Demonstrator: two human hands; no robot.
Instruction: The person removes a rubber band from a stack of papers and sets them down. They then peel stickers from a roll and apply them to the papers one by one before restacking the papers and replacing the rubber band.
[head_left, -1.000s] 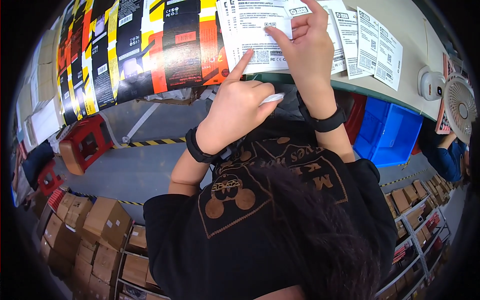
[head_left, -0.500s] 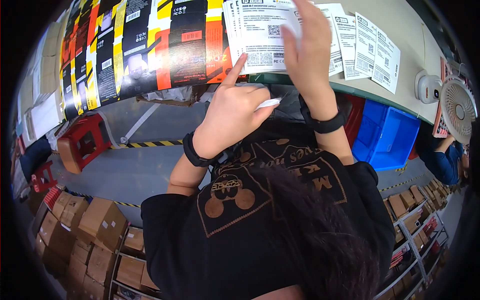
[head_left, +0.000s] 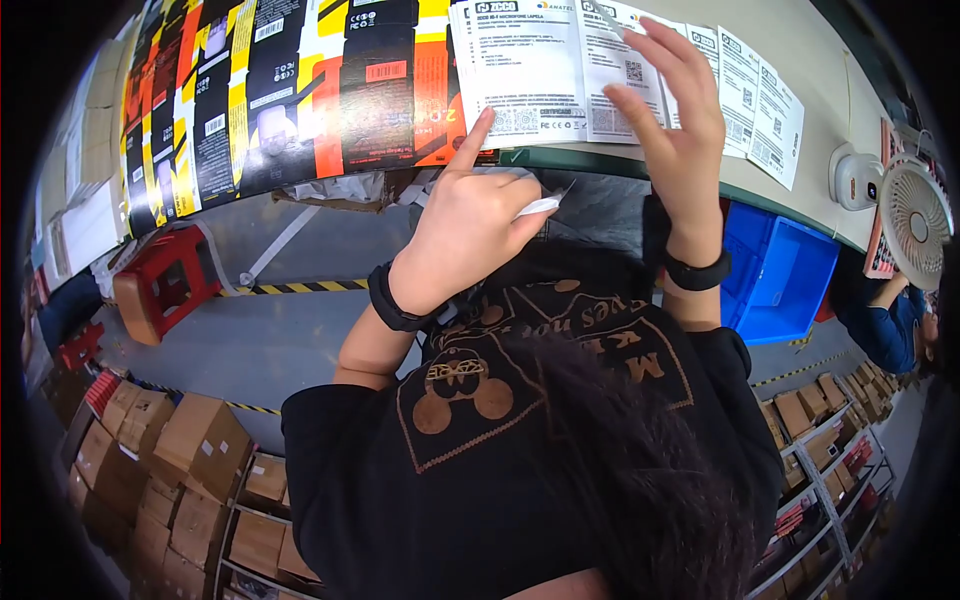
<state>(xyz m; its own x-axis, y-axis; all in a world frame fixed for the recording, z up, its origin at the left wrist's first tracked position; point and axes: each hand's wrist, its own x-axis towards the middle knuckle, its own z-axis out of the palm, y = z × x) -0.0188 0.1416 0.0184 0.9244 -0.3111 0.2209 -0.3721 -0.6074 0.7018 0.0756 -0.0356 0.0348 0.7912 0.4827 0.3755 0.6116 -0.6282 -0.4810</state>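
Observation:
Printed white leaflets (head_left: 530, 70) with black text and square codes lie at the table's front edge. My left hand (head_left: 455, 235) rests its outstretched index fingertip on the lower left of the leaflets. Its other fingers are curled around a small white piece (head_left: 540, 206), which looks like folded paper or tissue; a thin pointed bit sticks out beside it. Over the right part of the leaflets is my right hand (head_left: 685, 150), fingers spread and thumb apart. Whether its fingertips touch the paper I cannot tell. More leaflets (head_left: 775, 130) overlap in a fanned row to the right.
Flat black, yellow and red printed packaging (head_left: 375, 115) covers the table's left side. A small white device (head_left: 857, 175) and a round fan (head_left: 913, 210) stand at the right end. Below are a blue crate (head_left: 780, 275) and a red stool (head_left: 170, 285). Another person (head_left: 885, 315) is at far right.
My right hand has moved right across the leaflets, its fingers spreading. A second leaflet face now shows beside the left one, covering part of the fanned row. My left hand has stayed put.

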